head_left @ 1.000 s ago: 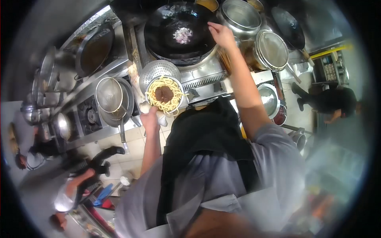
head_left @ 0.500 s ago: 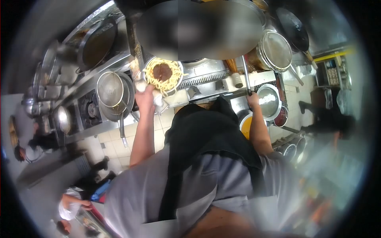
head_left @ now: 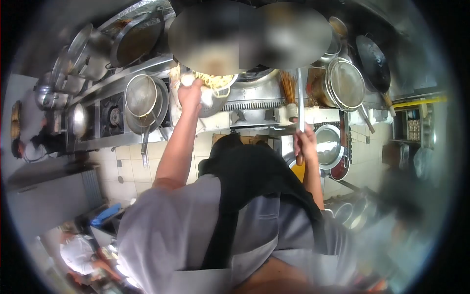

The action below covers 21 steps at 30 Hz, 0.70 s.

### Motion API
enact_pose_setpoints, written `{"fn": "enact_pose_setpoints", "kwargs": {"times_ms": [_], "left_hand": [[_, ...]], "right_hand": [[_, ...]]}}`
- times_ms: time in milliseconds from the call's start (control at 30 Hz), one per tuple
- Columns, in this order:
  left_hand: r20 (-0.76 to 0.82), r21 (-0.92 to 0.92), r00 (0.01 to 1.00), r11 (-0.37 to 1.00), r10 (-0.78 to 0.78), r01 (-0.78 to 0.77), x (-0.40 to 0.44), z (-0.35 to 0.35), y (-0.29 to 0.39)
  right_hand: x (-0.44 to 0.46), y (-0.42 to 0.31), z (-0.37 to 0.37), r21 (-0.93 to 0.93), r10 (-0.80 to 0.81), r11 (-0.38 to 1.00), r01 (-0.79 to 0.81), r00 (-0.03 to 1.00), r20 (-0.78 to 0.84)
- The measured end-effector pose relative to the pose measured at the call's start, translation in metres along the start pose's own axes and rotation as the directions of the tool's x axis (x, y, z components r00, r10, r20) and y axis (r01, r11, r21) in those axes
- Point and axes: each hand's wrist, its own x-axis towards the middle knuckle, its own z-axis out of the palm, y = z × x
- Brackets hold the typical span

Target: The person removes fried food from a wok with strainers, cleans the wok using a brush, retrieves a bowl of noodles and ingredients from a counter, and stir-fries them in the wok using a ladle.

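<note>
My left hand (head_left: 190,93) is closed on the near side of a metal wok (head_left: 212,105), with a white cloth (head_left: 187,78) bunched at the fingers. The wok is tipped away from me, so its outer side shows. Thick pale noodles (head_left: 215,81) lie toward its far rim, and a loop of them hangs over the near edge. My right hand (head_left: 306,142) grips the wooden end of a long-handled metal utensil (head_left: 300,98). Its shaft points away from me, and its head is hidden behind a blurred patch.
Right of the utensil are a bamboo brush (head_left: 289,88), stacked strainers (head_left: 346,83) and a steel bowl (head_left: 327,147). A pot of yellow liquid (head_left: 297,171) is beneath my right forearm. At left, a strainer (head_left: 141,95) rests in a pan near a burner (head_left: 113,116). A person (head_left: 78,252) stands at lower left.
The wok has tipped away and moved farther from me; the brown sauce on the noodles is out of sight. My right hand has drawn the utensil back toward me.
</note>
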Motion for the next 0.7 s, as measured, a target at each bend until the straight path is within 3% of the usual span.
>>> {"fn": "enact_pose_setpoints", "kwargs": {"times_ms": [67, 133, 267, 333, 400, 700], "left_hand": [[-0.004, -0.129, 0.999, 0.99, 0.051, -0.051, 0.01, 0.025, 0.012], [0.002, -0.123, 1.0, 0.992, -0.004, 0.005, 0.037, 0.042, -0.006], [-0.039, -0.132, 0.997, 0.989, 0.059, -0.064, 0.044, 0.076, -0.001], [-0.109, -0.028, 0.986, 0.991, 0.125, -0.128, 0.03, 0.088, 0.02], [-0.094, -0.084, 0.986, 0.985, 0.14, -0.148, 0.038, 0.098, 0.014], [-0.145, 0.034, 0.978, 0.989, 0.149, -0.145, 0.037, 0.12, 0.028]], "right_hand": [[0.002, -0.042, 0.02, -0.061, 0.093, 0.994, -0.094, 0.996, -0.01], [-0.003, -0.06, 0.034, -0.151, 0.106, 0.983, -0.101, 0.994, 0.031], [-0.016, -0.105, 0.064, -0.213, 0.158, 0.966, -0.144, 0.986, 0.049], [-0.018, -0.109, 0.072, -0.302, 0.147, 0.945, -0.126, 0.988, 0.048], [-0.02, -0.112, 0.08, -0.391, 0.12, 0.915, -0.104, 0.993, 0.016], [-0.022, -0.112, 0.082, -0.462, 0.105, 0.882, -0.092, 0.994, 0.003]]}}
